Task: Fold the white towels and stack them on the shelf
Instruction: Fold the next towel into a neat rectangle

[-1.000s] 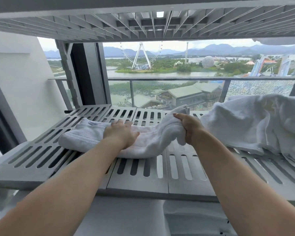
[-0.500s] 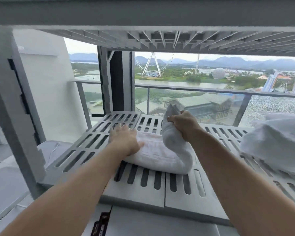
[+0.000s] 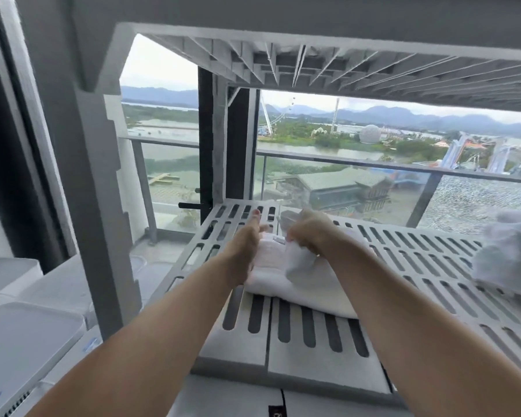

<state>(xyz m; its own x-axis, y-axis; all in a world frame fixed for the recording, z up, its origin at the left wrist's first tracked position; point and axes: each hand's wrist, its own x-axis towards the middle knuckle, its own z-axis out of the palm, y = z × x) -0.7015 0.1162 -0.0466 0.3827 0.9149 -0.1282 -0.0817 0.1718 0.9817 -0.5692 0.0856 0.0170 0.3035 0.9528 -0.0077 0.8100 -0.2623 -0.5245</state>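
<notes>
Left hand (image 3: 247,245): flat, straight fingers against the towel (image 3: 283,284).
Right hand (image 3: 310,233): grips the towel end; best to lay it across with edges matched.

1. Pale grey lidded plastic boxes (image 3: 27,341) sit low on the left, side by side.
2. Dark upright door-frame post (image 3: 205,145) stands mid-view.
3. Glass balcony railing with a grey metal top rail (image 3: 343,161) runs behind it.
4. Beyond the glass: a grey-green roofed building (image 3: 337,182), a white round dome (image 3: 370,133) and hazy blue mountains (image 3: 403,114).
</notes>
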